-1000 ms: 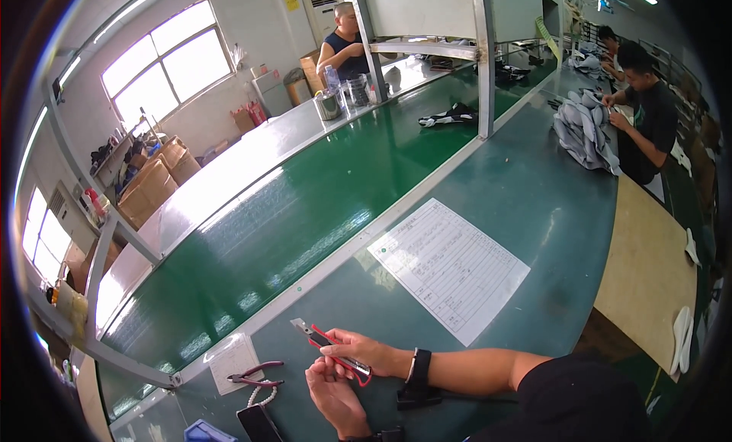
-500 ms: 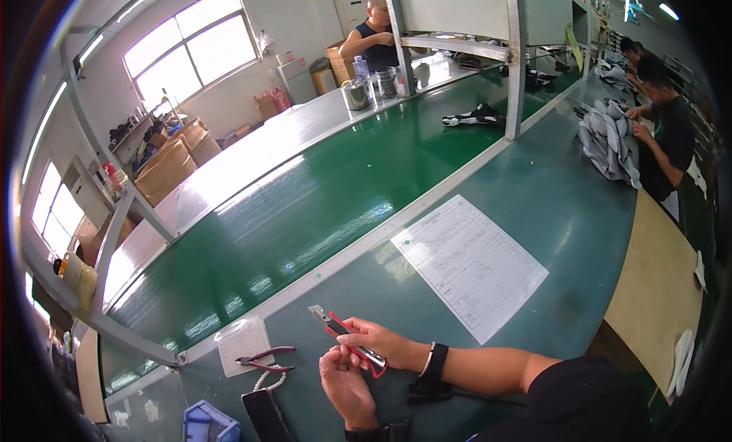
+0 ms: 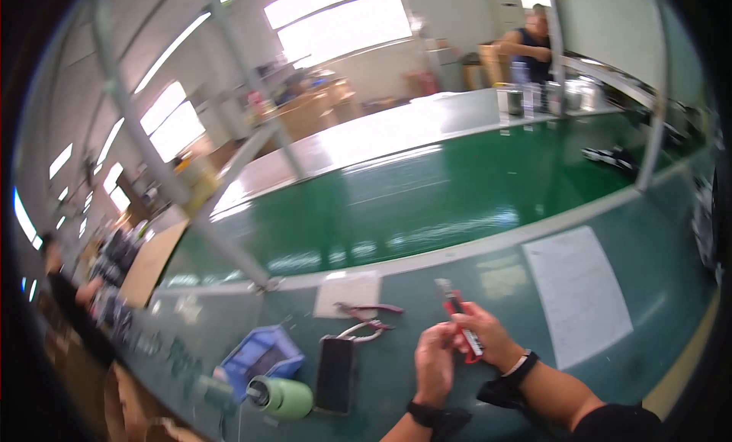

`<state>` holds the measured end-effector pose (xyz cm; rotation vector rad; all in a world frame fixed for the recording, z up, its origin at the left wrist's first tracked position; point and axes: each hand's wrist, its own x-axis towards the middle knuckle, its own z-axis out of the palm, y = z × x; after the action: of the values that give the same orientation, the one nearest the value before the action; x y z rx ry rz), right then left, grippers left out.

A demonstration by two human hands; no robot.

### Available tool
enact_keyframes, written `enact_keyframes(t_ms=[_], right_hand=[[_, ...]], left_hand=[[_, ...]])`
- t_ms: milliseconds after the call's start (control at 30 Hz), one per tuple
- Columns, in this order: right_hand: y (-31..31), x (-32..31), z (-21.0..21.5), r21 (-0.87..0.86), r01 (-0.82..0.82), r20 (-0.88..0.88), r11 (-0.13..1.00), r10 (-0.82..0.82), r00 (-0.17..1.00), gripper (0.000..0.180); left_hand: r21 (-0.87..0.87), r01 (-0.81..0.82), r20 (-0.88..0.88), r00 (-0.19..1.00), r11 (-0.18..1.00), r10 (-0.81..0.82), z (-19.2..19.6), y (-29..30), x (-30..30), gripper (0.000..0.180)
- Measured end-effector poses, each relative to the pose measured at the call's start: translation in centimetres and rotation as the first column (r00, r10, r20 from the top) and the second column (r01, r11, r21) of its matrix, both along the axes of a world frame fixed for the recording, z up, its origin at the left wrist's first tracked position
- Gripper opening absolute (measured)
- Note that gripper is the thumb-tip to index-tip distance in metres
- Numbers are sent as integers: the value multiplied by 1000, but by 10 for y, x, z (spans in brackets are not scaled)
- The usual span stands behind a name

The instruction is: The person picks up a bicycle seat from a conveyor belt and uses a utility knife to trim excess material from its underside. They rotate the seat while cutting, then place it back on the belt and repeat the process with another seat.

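We log a green bottle (image 3: 288,398) newly visible by the bench (image 3: 415,293)'s near edge; right hand (image 3: 488,338) grips utility knife (image 3: 454,302); left hand (image 3: 435,367)'s hold alongside unclear.

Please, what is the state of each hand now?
Left hand: partly curled beside the knife; grip cannot be told.
Right hand: closed, holding red utility knife.

Red-black utility knife (image 3: 455,303), blade out, held tilted

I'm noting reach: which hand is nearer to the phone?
Left. The left hand is to the right of the phone, apart from it; the right hand, holding the knife, is farther right.
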<state>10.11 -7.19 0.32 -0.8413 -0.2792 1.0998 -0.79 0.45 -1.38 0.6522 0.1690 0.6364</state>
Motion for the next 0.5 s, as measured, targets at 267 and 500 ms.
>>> enact_keyframes(t_ms=[267, 500], right_hand=[[7, -8, 4, 40, 8, 0, 999, -8, 1000, 18], [10, -5, 2, 51, 24, 19, 998, -25, 1000, 19]], left_hand=[[-21, -53, -60, 997, 998, 51, 13, 0, -6, 27], [127, -114, -195, 971, 985, 137, 20, -4, -3, 26]])
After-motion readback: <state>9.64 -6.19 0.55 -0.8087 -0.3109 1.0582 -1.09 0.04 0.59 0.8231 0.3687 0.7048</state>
